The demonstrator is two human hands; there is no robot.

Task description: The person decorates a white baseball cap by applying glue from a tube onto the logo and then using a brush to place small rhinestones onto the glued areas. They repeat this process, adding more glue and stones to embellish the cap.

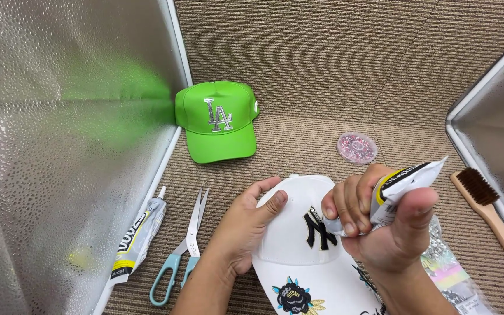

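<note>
White cap: lies at the near edge of the tabletop, centre; black embroidered emblem on the front panel, dark flower patch with teal and gold leaves on the brim.
Left hand: rests on the cap's left side, fingers spread loosely over the crown, thumb pressed on the front panel; it steadies the cap and clenches nothing.
Right hand: fingers clenched around a glue tube, white with a yellow and black label; the nozzle end touches the top of the black emblem.
Clear packet: glittery, partly under the right wrist, near right corner.
Scissors: teal handles, blades closed, left of the left forearm.
Second glue tube: lies against the base of the left silver panel, just beside the scissors.
Brush: wooden handle, brown bristles, at the right edge by the right silver panel.
Round dish: clear, filled with pink beads, beyond the right hand.
Green cap: farthest item, silver emblem, touching the left panel.
</note>
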